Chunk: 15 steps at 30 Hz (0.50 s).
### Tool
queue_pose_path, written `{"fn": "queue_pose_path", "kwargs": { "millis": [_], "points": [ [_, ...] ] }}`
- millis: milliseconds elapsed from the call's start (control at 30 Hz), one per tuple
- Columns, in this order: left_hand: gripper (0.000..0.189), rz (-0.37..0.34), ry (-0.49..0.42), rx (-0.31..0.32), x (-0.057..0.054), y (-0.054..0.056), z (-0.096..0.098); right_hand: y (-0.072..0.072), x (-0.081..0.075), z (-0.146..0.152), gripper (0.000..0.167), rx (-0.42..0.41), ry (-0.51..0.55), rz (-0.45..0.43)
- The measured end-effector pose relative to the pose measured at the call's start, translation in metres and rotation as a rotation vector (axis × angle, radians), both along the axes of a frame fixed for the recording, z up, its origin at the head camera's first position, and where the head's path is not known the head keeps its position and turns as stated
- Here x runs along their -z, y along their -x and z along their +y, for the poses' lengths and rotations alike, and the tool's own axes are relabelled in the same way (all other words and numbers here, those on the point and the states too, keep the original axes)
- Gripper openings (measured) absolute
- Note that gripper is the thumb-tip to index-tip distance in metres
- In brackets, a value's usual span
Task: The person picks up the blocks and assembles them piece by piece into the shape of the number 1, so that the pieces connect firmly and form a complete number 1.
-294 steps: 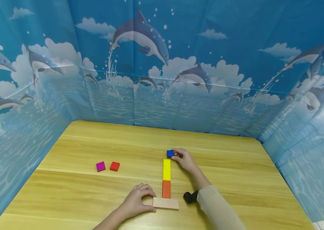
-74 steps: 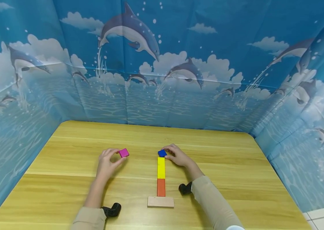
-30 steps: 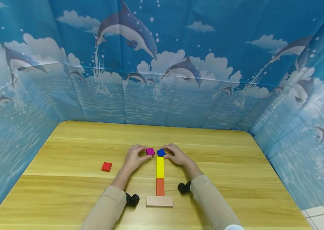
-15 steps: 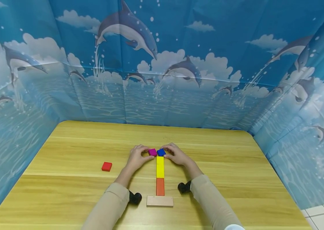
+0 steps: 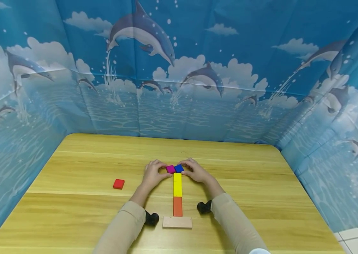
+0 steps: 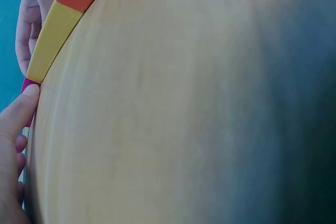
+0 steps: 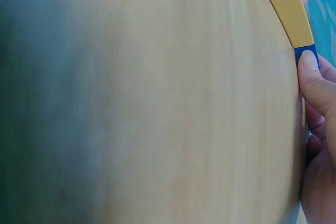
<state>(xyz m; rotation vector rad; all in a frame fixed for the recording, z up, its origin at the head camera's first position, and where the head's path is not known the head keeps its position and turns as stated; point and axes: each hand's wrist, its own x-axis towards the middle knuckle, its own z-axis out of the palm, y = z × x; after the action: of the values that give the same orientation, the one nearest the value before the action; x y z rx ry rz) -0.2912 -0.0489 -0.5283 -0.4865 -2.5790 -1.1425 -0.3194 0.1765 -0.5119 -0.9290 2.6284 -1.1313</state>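
Between thumb and fingers my left hand pinches a magenta square block. My right hand pinches a blue square block from its right side. The two squares sit side by side, turned at an angle, at the far end of a yellow block. An orange-red block continues the line toward me, and a pale wooden block lies crosswise at the near end. In the left wrist view the thumb covers part of the magenta block; in the right wrist view another thumb presses the blue block.
A red square block lies alone on the wooden table, left of my left forearm. Black wrist devices protrude from both sleeves. A blue dolphin-print curtain hangs behind the table and along its sides.
My left hand picked up the magenta block from the left, carried it rightward and brought it against the blue one. My right hand keeps its hold; the blue block is now turned at an angle.
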Motion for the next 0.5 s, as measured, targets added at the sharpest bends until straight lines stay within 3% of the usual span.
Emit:
{"fn": "queue_pose_path", "kwargs": {
  "millis": [100,300,500],
  "points": [
    [0.046,0.005,0.007,-0.002,-0.0003,-0.0008,0.0003,-0.0007,-0.0005,0.0001,0.032,-0.001,-0.003,0.004],
    [0.044,-0.090,0.052,-0.029,-0.0044,-0.0009,0.0025,-0.0005,-0.0002,0.0000,0.032,0.012,-0.010,0.001],
    [0.044,-0.090,0.072,-0.031,-0.0050,-0.0018,0.0031,0.0000,0.0014,0.0028,0.032,-0.025,0.047,0.027]
  ]
}}
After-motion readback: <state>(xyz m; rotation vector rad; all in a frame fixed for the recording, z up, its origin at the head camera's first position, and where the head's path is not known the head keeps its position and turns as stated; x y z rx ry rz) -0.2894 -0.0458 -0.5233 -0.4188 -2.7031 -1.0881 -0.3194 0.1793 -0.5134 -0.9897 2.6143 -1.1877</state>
